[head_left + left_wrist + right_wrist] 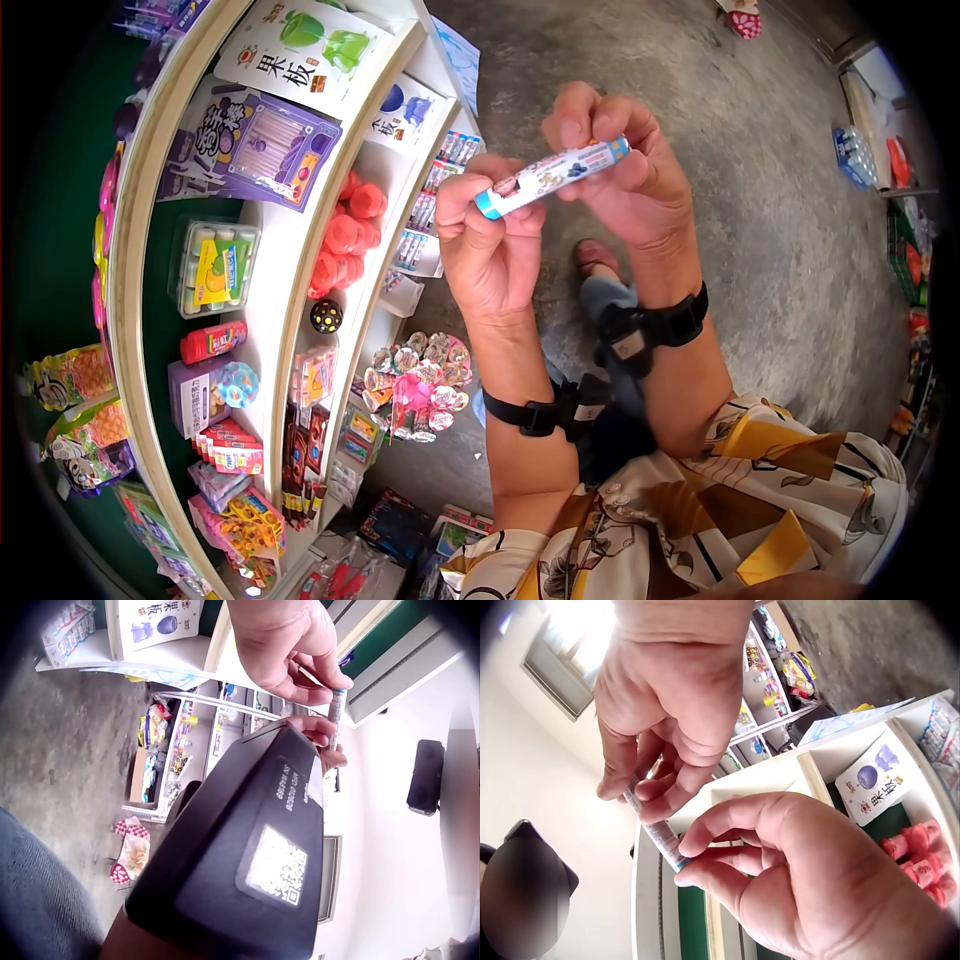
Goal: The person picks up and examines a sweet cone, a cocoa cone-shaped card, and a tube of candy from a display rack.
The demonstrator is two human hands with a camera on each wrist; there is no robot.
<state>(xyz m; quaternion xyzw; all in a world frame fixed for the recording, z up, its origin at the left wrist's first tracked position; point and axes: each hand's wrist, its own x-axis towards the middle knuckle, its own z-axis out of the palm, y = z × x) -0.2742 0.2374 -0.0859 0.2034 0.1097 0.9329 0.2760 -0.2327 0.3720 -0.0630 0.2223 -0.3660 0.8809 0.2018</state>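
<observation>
A slim white printed tube with blue ends (555,177) is held slightly tilted between both hands in the head view. My left hand (492,245) pinches its lower left end between thumb and curled fingers. The upper right end is gripped by the fingers of my right hand (632,170). In the left wrist view, my left hand (289,649) holds the top of the tube (337,718), and a black wrist camera box covers much of my right hand. The right wrist view shows my right hand (671,697) and left hand (787,862) at opposite ends of the tube (660,834).
White curved shelves (272,225) on the left hold packets, red containers (350,235) and a purple package (255,145). Below the hands stands a cluster of wrapped items (415,385). Grey concrete floor (780,210) lies to the right, with more goods along the far right edge.
</observation>
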